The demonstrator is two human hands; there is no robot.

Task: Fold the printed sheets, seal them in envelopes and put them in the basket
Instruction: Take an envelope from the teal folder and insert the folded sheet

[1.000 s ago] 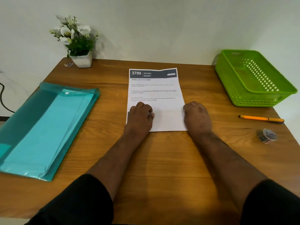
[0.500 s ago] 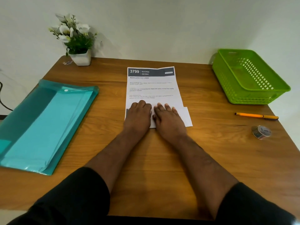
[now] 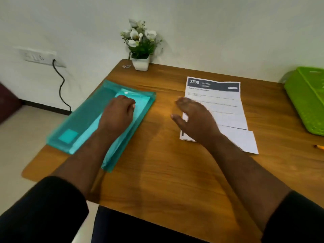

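A printed sheet (image 3: 221, 104) with a dark header reading 3799 lies flat on the wooden table (image 3: 166, 172). A second white paper (image 3: 245, 141) sticks out from under its near right corner. My right hand (image 3: 194, 118) hovers over the sheet's left edge, fingers spread, holding nothing. My left hand (image 3: 116, 114) rests knuckles-up on the teal plastic folder (image 3: 84, 120) near its snap button, fingers curled; whether it grips the flap is hidden. Light sheets show through the folder. The green basket (image 3: 305, 100) stands at the far right, cut off by the frame edge.
A white pot of flowers (image 3: 141, 50) stands at the table's back left corner. An orange pencil tip (image 3: 319, 146) shows at the right edge. A wall socket with a black cable (image 3: 60, 85) is left of the table.
My view has swung left. My left hand left the printed sheet and went onto the teal folder. My right hand lifted off the sheet and opened, moving left.
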